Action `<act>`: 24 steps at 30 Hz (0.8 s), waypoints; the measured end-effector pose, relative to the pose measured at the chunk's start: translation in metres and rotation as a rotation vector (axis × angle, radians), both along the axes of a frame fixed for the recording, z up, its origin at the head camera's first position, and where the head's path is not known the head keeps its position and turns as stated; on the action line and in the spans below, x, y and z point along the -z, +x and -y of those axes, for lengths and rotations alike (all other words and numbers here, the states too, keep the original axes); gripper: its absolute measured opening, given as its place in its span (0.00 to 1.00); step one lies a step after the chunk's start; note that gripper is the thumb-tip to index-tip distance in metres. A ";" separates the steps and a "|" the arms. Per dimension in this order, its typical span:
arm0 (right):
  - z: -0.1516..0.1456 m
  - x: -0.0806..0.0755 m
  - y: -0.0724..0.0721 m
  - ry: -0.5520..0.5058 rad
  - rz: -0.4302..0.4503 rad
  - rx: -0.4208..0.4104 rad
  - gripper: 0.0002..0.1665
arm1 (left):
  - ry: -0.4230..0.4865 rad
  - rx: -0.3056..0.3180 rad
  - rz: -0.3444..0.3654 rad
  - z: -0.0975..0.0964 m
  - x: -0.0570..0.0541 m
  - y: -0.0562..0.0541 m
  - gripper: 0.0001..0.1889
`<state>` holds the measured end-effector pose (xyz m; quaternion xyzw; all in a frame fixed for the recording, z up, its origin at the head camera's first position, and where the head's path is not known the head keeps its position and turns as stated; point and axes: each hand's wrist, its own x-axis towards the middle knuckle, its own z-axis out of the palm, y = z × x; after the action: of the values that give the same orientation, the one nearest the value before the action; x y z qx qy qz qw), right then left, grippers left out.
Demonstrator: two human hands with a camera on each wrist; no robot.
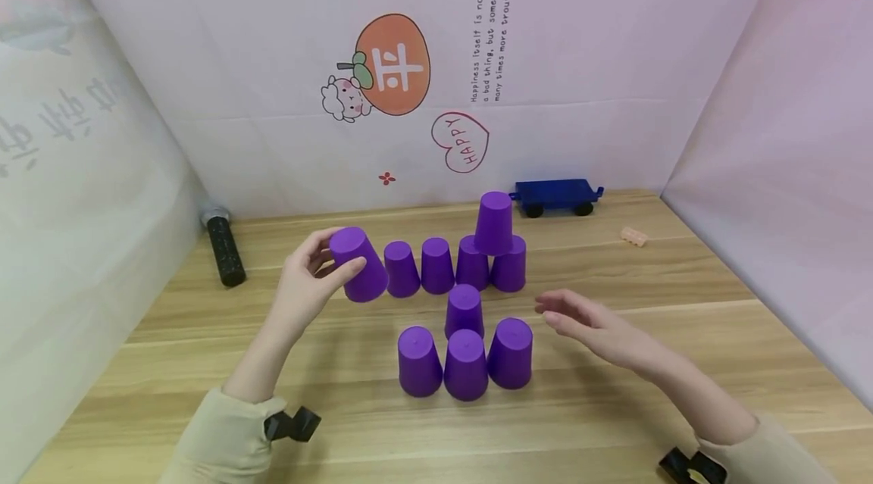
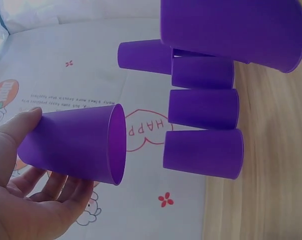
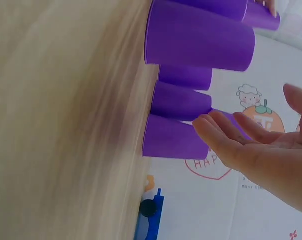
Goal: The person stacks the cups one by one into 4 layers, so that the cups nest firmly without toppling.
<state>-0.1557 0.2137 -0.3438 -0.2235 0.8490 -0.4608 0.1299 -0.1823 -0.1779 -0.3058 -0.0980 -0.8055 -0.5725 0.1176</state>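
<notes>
My left hand (image 1: 310, 279) grips a purple cup (image 1: 359, 266), thumb on one side and fingers on the other. The cup is mouth down, slightly tilted, above the table; its open rim shows in the left wrist view. Beside it stands a back row of several upturned purple cups (image 1: 437, 266). One more cup (image 1: 494, 223) sits atop the two rightmost of that row. Nearer me, three upturned cups (image 1: 466, 366) stand side by side, with a single cup (image 1: 464, 310) behind them. To their right my right hand (image 1: 603, 329) hovers with relaxed fingers, holding nothing.
A blue toy wagon (image 1: 558, 196) stands at the back by the printed cloth wall (image 1: 273, 128). Right of it lies a small peach-coloured block (image 1: 634, 236). At the back left is a black microphone (image 1: 225, 249). Everything stands on a wood-grain table (image 1: 355, 431).
</notes>
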 end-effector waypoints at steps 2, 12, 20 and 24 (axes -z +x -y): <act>0.003 0.001 0.003 0.010 0.003 -0.015 0.27 | 0.004 0.000 0.001 -0.003 -0.002 -0.006 0.26; 0.017 0.012 0.008 -0.071 -0.009 -0.116 0.33 | 0.054 -0.002 0.002 -0.016 -0.005 -0.035 0.28; 0.025 0.015 0.009 -0.099 -0.092 -0.107 0.33 | 0.037 -0.003 0.000 -0.022 -0.001 -0.057 0.29; 0.029 0.016 0.008 -0.088 -0.126 -0.087 0.32 | 0.035 0.012 0.001 -0.028 0.001 -0.068 0.29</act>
<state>-0.1476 0.1844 -0.3595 -0.2943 0.8239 -0.4766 0.0862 -0.2498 -0.1497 -0.3072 -0.1003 -0.7947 -0.5874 0.1154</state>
